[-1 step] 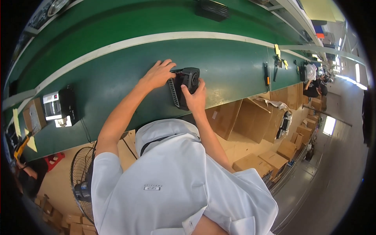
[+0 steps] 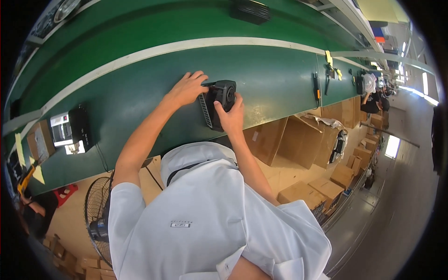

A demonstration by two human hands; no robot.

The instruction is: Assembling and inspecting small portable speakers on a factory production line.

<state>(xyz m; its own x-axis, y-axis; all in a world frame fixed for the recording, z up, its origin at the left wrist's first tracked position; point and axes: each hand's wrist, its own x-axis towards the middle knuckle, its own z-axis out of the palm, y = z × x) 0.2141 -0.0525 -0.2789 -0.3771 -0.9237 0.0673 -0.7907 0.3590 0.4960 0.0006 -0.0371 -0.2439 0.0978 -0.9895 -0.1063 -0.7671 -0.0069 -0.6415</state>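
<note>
A black boxy device (image 2: pixel 227 87) stands on the green bench in front of me. It has a round dial-like part on its right face and a slotted grille along its left side. My right hand (image 2: pixel 232 115) grips its right side, thumb across the near face and fingers round the edge. At the device's far left corner, my left hand (image 2: pixel 187 88) pinches the top edge with its thumb and index finger, the other fingers bent above. What lies under the left fingertips is too small to make out.
Left on the bench (image 2: pixel 154 79) stands a black-and-silver machine (image 2: pixel 70 130) beside an open carton (image 2: pixel 40 140). A black part (image 2: pixel 251 11) lies on the far green belt. Rightward lies a screwdriver (image 2: pixel 317 88). Cardboard boxes (image 2: pixel 298 140) and a fan (image 2: pixel 98 224) stand below the bench.
</note>
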